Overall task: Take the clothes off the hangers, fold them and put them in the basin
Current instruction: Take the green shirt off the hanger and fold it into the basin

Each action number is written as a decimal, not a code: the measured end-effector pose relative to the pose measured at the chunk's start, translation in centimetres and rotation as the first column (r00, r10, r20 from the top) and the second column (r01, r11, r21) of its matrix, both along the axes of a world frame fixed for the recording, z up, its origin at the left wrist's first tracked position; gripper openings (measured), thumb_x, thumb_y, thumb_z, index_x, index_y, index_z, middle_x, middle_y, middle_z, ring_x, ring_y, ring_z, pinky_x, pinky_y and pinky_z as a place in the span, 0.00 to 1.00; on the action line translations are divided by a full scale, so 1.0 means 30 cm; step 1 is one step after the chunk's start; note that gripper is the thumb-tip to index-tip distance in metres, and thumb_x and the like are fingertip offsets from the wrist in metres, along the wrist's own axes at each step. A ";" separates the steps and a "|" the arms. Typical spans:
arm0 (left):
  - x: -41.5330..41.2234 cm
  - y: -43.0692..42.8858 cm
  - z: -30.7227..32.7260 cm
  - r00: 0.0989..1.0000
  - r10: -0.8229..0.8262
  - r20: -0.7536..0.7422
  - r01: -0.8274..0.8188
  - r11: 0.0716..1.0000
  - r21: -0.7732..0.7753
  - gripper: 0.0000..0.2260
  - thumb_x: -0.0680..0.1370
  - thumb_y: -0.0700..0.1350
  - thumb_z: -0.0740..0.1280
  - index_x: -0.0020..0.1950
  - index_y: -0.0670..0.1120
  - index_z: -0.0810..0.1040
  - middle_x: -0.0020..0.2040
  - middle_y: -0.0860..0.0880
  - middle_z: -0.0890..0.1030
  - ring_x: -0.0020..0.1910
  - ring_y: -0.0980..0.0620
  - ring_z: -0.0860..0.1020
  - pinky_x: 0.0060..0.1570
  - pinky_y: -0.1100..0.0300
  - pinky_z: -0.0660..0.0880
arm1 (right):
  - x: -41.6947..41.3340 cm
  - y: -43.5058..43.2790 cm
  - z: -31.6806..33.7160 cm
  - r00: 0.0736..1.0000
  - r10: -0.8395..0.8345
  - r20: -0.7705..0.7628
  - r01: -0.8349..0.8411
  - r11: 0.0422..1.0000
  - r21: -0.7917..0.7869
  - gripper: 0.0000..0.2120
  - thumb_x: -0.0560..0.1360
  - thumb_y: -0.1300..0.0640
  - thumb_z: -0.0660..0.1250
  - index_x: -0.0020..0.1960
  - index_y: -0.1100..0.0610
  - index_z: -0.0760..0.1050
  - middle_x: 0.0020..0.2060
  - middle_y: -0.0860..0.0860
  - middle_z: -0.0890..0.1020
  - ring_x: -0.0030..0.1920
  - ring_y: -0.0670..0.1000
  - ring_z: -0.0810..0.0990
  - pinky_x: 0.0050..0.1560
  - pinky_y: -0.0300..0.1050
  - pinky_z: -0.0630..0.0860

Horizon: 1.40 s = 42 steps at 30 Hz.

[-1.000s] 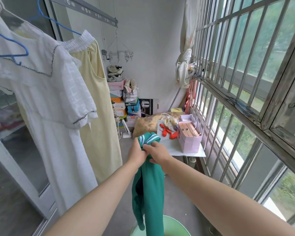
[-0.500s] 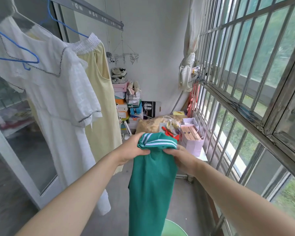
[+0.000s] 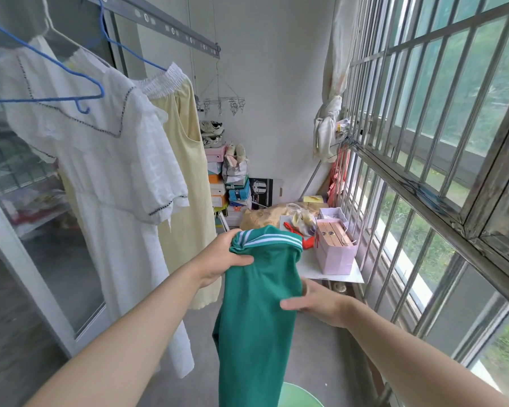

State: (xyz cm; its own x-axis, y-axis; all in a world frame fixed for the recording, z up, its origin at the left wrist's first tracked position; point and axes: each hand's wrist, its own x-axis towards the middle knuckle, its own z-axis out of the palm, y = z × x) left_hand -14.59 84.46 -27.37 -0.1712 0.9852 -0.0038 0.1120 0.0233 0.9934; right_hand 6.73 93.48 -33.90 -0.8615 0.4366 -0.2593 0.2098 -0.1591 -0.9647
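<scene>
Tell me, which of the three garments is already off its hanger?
The green garment, held in both hands; the white dress and yellow dress hang on hangers.

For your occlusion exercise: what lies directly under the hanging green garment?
Under the green garment, part of a pale green basin rim shows on the floor. The garment covers the rest, so its contents cannot be seen.

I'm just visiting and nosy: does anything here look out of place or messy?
Mostly ordinary laundry work. The oddest thing is an empty blue hanger hooked in front of the white dress. The far corner is cluttered: shoe boxes stacked unevenly, shoes on top. Both hands hold the green garment.
</scene>
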 end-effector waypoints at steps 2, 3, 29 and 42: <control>0.006 0.003 0.007 1.000 0.002 0.031 -0.002 1.000 0.001 0.19 0.72 0.26 0.67 0.58 0.44 0.74 0.54 0.44 0.81 0.53 0.48 0.80 0.57 0.53 0.76 | -0.004 -0.023 -0.024 0.998 -0.035 0.061 0.035 0.999 0.006 0.27 0.67 0.63 0.75 0.65 0.56 0.73 0.61 0.51 0.80 0.60 0.49 0.79 0.63 0.45 0.74; 0.007 0.002 0.009 0.999 0.003 0.041 -0.003 1.000 0.001 0.19 0.72 0.26 0.67 0.58 0.44 0.74 0.54 0.44 0.81 0.53 0.48 0.80 0.57 0.53 0.76 | -0.008 -0.035 -0.027 0.994 -0.083 0.072 0.082 0.997 0.007 0.24 0.68 0.64 0.75 0.62 0.57 0.74 0.60 0.52 0.80 0.57 0.47 0.81 0.58 0.40 0.77; 0.029 0.026 -0.166 0.981 0.196 0.004 -0.183 0.924 -0.336 0.23 0.76 0.32 0.61 0.63 0.57 0.72 0.56 0.44 0.80 0.44 0.46 0.79 0.41 0.57 0.75 | -0.038 0.058 0.038 0.739 -0.587 0.329 0.466 0.799 0.380 0.20 0.79 0.49 0.60 0.58 0.66 0.74 0.54 0.59 0.79 0.53 0.57 0.78 0.60 0.54 0.75; 0.056 0.003 -0.128 0.963 0.257 -0.084 -0.268 0.869 -0.416 0.18 0.77 0.30 0.60 0.65 0.41 0.76 0.52 0.42 0.80 0.37 0.53 0.78 0.22 0.71 0.70 | -0.053 0.036 -0.018 0.839 -0.248 0.484 -0.189 0.702 0.687 0.44 0.66 0.62 0.74 0.76 0.52 0.56 0.72 0.51 0.66 0.71 0.53 0.65 0.69 0.44 0.64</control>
State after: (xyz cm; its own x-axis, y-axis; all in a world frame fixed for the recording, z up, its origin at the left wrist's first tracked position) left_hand -12.91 84.55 -31.22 -0.4288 0.8104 -0.3993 0.0679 0.4697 0.8802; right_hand 5.14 94.56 -34.44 -0.6731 0.6931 -0.2582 0.6983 0.4806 -0.5305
